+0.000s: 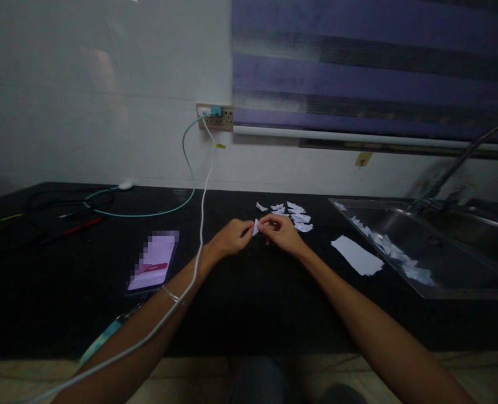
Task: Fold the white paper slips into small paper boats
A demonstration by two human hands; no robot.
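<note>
A small folded piece of white paper [256,227] is pinched between my two hands above the dark counter. My left hand [233,237] closes thumb and finger on its left side. On the other side, my right hand [283,233] grips it with its fingertips, the remaining fingers curled. Just behind my right hand lie several folded white paper pieces [299,217] that look like little boats. To the right of that hand rests a stack of flat white paper sheets [357,255].
More folded papers [400,255] line the left rim of the steel sink [421,292], under a faucet [463,157]. A lit phone [152,266] lies left of my forearm. A white cable [202,219] runs from the wall outlet [226,118] across my left arm.
</note>
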